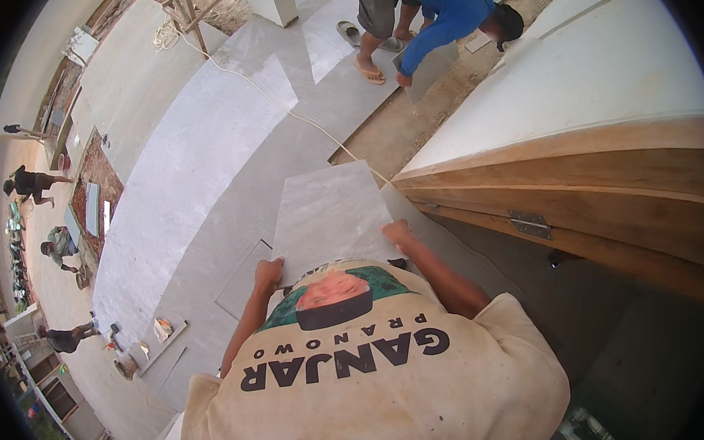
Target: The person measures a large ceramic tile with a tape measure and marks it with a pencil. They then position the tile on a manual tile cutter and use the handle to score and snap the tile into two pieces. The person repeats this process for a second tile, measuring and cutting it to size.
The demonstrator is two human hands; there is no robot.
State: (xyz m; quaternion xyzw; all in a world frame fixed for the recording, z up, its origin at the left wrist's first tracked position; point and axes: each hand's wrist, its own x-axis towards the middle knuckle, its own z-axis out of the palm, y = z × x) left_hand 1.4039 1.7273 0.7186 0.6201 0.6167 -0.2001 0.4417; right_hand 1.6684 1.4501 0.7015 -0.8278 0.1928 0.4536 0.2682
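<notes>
A large grey floor tile (328, 210) is in front of my chest, its near edge hidden by my shirt. My left hand (268, 273) grips the tile's left edge, the fingers partly hidden at the rim. On the opposite edge, my right hand (399, 234) is closed round the tile, a little farther forward. Past the tile's far right corner runs a strip of bare bedding (397, 134). At that strip's far end, a co-worker in blue (452, 32) bends over with a hand on another grey tile (429, 71).
A pale cable (271, 98) crosses the tiled floor (187, 153) toward the doorway. To my right stands a wooden door frame (612, 187) with a metal hinge (531, 224). Loose tools and scraps (162, 329) lie at left. Several people work farther left, near a bare-earth patch (97, 172).
</notes>
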